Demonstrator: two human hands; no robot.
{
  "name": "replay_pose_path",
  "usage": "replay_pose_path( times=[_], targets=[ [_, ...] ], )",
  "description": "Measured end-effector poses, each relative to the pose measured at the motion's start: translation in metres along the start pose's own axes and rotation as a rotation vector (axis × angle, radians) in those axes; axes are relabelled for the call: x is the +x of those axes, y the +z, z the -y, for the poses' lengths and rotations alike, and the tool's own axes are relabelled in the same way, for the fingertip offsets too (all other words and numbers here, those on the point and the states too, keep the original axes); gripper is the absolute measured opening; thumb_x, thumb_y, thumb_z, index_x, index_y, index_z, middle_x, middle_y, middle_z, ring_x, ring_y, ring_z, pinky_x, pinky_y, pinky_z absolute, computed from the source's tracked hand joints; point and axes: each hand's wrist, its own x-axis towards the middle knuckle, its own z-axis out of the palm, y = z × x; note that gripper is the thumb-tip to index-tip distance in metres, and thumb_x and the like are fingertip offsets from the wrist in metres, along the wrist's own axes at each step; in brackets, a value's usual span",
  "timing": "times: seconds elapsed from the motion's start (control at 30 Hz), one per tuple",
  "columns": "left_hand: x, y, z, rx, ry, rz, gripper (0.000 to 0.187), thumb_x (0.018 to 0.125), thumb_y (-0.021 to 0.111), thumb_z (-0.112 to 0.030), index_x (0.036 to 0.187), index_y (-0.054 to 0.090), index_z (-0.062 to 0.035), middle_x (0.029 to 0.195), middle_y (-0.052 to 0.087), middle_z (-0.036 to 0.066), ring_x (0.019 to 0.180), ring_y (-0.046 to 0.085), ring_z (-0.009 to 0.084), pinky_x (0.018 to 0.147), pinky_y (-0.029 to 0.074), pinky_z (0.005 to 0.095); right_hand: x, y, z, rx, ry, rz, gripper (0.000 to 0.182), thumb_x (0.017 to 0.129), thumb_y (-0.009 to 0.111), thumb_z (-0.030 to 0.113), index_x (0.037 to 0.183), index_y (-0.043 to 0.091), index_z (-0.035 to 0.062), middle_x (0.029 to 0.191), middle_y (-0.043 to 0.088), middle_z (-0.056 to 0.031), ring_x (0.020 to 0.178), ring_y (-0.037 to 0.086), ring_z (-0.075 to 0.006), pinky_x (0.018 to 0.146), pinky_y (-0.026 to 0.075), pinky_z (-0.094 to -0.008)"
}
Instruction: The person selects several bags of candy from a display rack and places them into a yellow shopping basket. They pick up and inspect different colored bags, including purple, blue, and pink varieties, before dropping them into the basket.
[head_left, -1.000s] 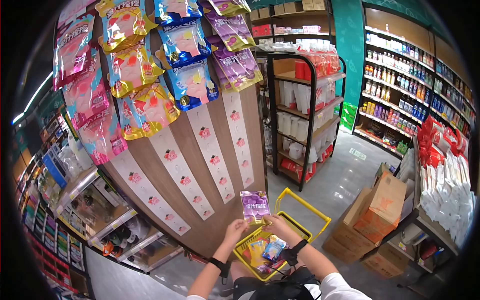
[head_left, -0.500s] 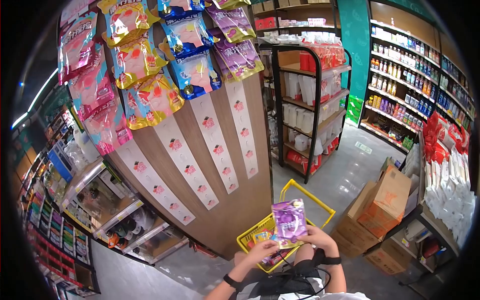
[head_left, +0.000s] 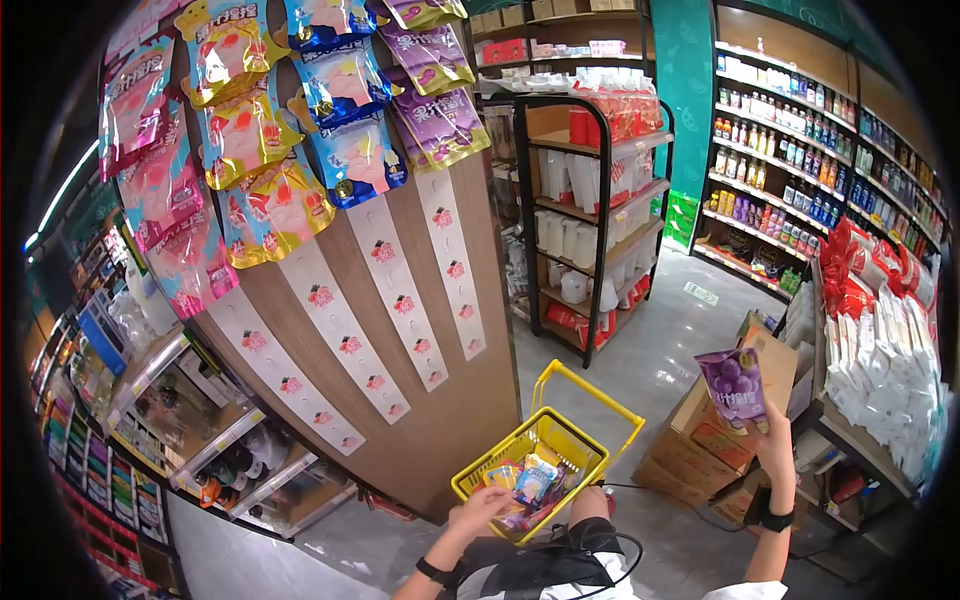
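My right hand [head_left: 770, 437] is raised on the right and grips a purple snack pouch [head_left: 737, 388] with grapes on it by its lower edge. The pouch tilts a little and overlaps the cardboard boxes in this view. My left hand [head_left: 484, 506] is at the near left side of a yellow shopping basket [head_left: 590, 462], fingers stretched inward. Its fingertips are right by the left edge of a blue snack pouch [head_left: 537, 480] in the basket. A yellow pouch [head_left: 502, 474] and other colourful packets lie around it.
Snack pouches [head_left: 240, 135] hang in rows on a brown panel, above white hanger strips [head_left: 345, 345]. Cardboard boxes [head_left: 690, 440] are stacked on the right, before a counter of white packets [head_left: 880, 350]. A black-framed shelf rack [head_left: 605, 200] stands behind.
My left hand has let go of the purple pouch and lowered towards the basket. My right hand has carried the pouch up and right. The view has shifted, showing more of the basket.
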Motion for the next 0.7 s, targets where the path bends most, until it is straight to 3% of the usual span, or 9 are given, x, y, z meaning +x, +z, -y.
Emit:
replay_pose_path(
  times=[0.1, 0.17, 0.3, 0.37, 0.43, 0.5, 0.53, 0.63, 0.7],
  targets=[
    [-0.005, 0.003, -0.01, 0.028, 0.025, 0.01, 0.02, 0.088, 0.054, -0.017, 0.1, 0.055, -0.0004, 0.09, 0.06, 0.005, 0.085, 0.057, 0.0115, 0.076, 0.046, 0.0235, -0.024, 0.023, 0.027, -0.44, -0.224, -0.198, 0.03, 0.071, 0.054, -0.005, 0.1, 0.056, 0.0011, 0.091, 0.059, -0.0136, 0.084, 0.051, -0.0339, 0.074, 0.042, -0.0394],
    [-0.004, 0.014, -0.015, 0.003, 0.032, 0.021, 0.022, 0.089, 0.054, -0.018, 0.101, 0.055, 0.0, 0.092, 0.059, 0.005, 0.085, 0.057, 0.0113, 0.076, 0.046, 0.0239, -0.038, 0.054, 0.04, -0.578, -0.238, -0.123, 0.025, 0.073, 0.053, -0.005, 0.097, 0.056, 0.0019, 0.09, 0.059, -0.014, 0.081, 0.051, -0.0329, 0.072, 0.042, -0.0402],
    [0.006, 0.029, -0.012, 0.011, 0.053, 0.074, 0.024, 0.088, 0.055, -0.017, 0.104, 0.053, 0.0011, 0.093, 0.058, 0.006, 0.088, 0.056, 0.0123, 0.079, 0.047, 0.0258, -0.068, 0.145, 0.028, -0.217, -0.128, 0.01, 0.027, 0.071, 0.056, -0.003, 0.097, 0.056, 0.0026, 0.084, 0.06, -0.0155, 0.076, 0.053, -0.0334, 0.069, 0.044, -0.0399],
    [0.01, 0.036, -0.011, 0.042, 0.049, 0.061, 0.026, 0.087, 0.056, -0.016, 0.105, 0.052, 0.0016, 0.095, 0.057, 0.007, 0.09, 0.056, 0.0126, 0.08, 0.047, 0.0267, -0.076, 0.184, 0.022, 0.165, -0.004, 0.216, 0.028, 0.073, 0.061, 0.003, 0.1, 0.056, 0.0011, 0.083, 0.061, -0.0173, 0.073, 0.058, -0.0323, 0.066, 0.046, -0.0361],
    [0.018, 0.037, 0.006, 0.054, 0.084, 0.009, 0.037, 0.083, 0.063, -0.019, 0.11, 0.047, 0.0007, 0.102, 0.056, 0.009, 0.095, 0.054, 0.0128, 0.079, 0.047, 0.0276, -0.088, 0.225, 0.027, 0.449, -0.006, 0.217, 0.03, 0.076, 0.063, 0.009, 0.103, 0.054, -0.0008, 0.086, 0.063, -0.0178, 0.073, 0.062, -0.0269, 0.066, 0.047, -0.0314],
    [0.025, 0.044, 0.019, 0.124, 0.133, -0.078, 0.042, 0.08, 0.066, -0.023, 0.111, 0.047, -0.0019, 0.105, 0.056, 0.007, 0.098, 0.052, 0.0125, 0.08, 0.045, 0.0297, -0.094, 0.235, 0.048, 0.504, -0.041, 0.395, 0.029, 0.079, 0.062, 0.01, 0.104, 0.055, -0.0001, 0.088, 0.064, -0.0161, 0.078, 0.063, -0.0198, 0.069, 0.048, -0.0294],
    [0.026, 0.047, 0.017, 0.138, 0.288, -0.058, 0.046, 0.078, 0.068, -0.024, 0.112, 0.046, -0.0026, 0.105, 0.056, 0.007, 0.096, 0.053, 0.012, 0.079, 0.045, 0.0288, -0.094, 0.237, 0.058, 0.55, -0.028, 0.506, 0.03, 0.081, 0.062, 0.011, 0.106, 0.053, -0.0012, 0.089, 0.064, -0.0118, 0.077, 0.062, -0.0167, 0.068, 0.048, -0.0291],
    [0.011, 0.052, -0.007, -0.032, 0.178, -0.055, 0.047, 0.077, 0.069, -0.024, 0.113, 0.047, -0.0028, 0.103, 0.058, 0.006, 0.091, 0.055, 0.0112, 0.077, 0.045, 0.0261, -0.096, 0.237, 0.093, 0.846, 0.318, 0.649, 0.033, 0.079, 0.064, 0.018, 0.106, 0.055, 0.0014, 0.079, 0.062, -0.011, 0.062, 0.06, -0.0129, 0.053, 0.047, -0.0245],
    [0.004, 0.05, -0.016, 0.009, 0.15, -0.094, 0.039, 0.077, 0.069, -0.024, 0.106, 0.054, -0.0029, 0.093, 0.062, 0.004, 0.08, 0.057, 0.0104, 0.071, 0.047, 0.0247, -0.097, 0.238, 0.1, 0.773, 0.262, 0.59, 0.032, 0.077, 0.066, 0.025, 0.098, 0.059, 0.002, 0.067, 0.06, -0.0057, 0.049, 0.055, -0.0095, 0.044, 0.042, -0.022]
  ],
)
